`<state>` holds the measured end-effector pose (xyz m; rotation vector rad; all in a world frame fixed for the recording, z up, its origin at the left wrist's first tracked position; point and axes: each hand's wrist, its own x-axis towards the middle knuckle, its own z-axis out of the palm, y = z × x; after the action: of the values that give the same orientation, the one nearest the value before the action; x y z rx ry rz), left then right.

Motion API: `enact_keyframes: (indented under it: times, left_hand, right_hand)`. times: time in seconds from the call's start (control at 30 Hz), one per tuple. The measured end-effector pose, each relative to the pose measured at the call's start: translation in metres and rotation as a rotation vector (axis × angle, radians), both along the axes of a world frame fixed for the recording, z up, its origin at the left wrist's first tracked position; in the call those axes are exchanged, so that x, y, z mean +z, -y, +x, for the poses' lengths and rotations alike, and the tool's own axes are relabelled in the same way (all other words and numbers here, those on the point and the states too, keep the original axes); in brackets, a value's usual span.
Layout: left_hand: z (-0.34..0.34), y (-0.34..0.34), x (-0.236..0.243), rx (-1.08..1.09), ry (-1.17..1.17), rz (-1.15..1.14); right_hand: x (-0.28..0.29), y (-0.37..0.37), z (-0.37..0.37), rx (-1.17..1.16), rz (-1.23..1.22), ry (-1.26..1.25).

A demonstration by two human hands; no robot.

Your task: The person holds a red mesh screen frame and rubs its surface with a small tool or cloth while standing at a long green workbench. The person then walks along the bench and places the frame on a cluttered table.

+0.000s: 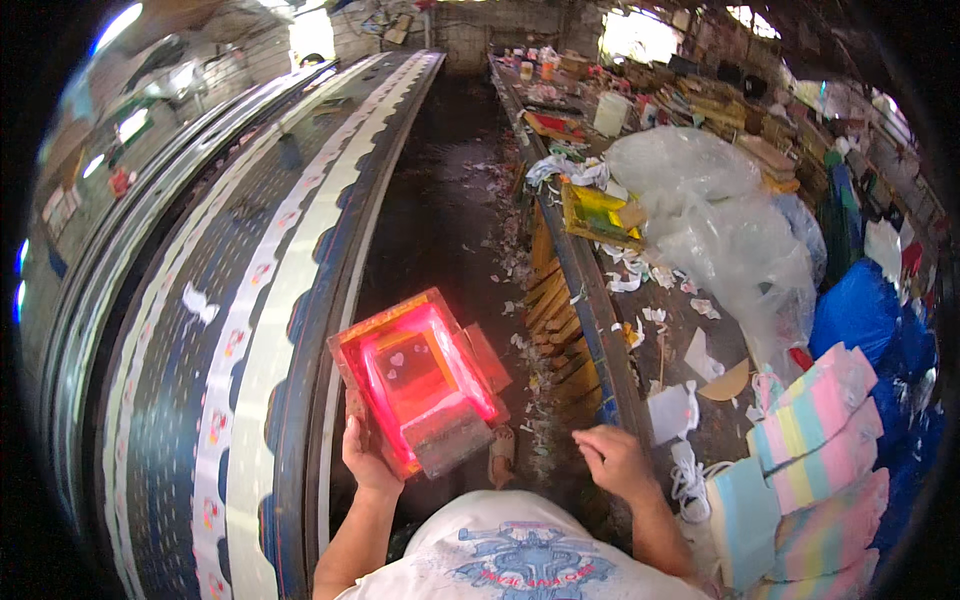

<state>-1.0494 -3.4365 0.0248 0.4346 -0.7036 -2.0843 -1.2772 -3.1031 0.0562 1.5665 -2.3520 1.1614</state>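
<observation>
My left hand (370,455) grips the left side of a wooden screen-printing frame (388,308), held tilted over the aisle in front of my body. Bright pink-red ink coats its inside, and small heart shapes show on the mesh (405,365). A grey-brown wooden block (452,440), perhaps a squeegee, rests across the frame's near end. Another wooden piece (486,358) sticks out at its right side. My right hand (615,462) hangs apart from the frame, near the edge of the right-hand table. Its fingers are curled in and nothing shows in them.
Left runs a long printing table (345,215) with printed white strips (215,425). The cluttered right table carries a yellow-inked frame (605,215), clear plastic sheeting (700,200), paper scraps, and pastel striped cloth bundles (820,440) near me. Between them lies a dark, scrap-littered aisle (440,200).
</observation>
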Motion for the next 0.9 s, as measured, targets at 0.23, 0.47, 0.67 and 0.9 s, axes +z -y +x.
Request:
enact_keyframes:
  times: [0.23, 0.47, 0.67, 0.9]
  left_hand:
    - [-0.136, 0.099, 0.022, 0.064, 0.05, -0.059]
    - [-0.238, 0.201, 0.019, 0.225, -0.037, -0.186]
    - [-0.328, 0.323, -0.01, 0.217, -0.051, -0.159]
    - [-0.493, 0.479, 0.005, 0.21, -0.071, -0.156]
  right_hand:
    - [0.018, 0.135, -0.184, 0.087, -0.052, -0.045]
    - [0.058, 0.275, -0.341, 0.254, -0.045, -0.187]
    - [0.068, 0.416, -0.474, 0.34, 0.005, -0.332]
    - [0.087, 0.551, -0.612, 0.249, 0.052, -0.334]
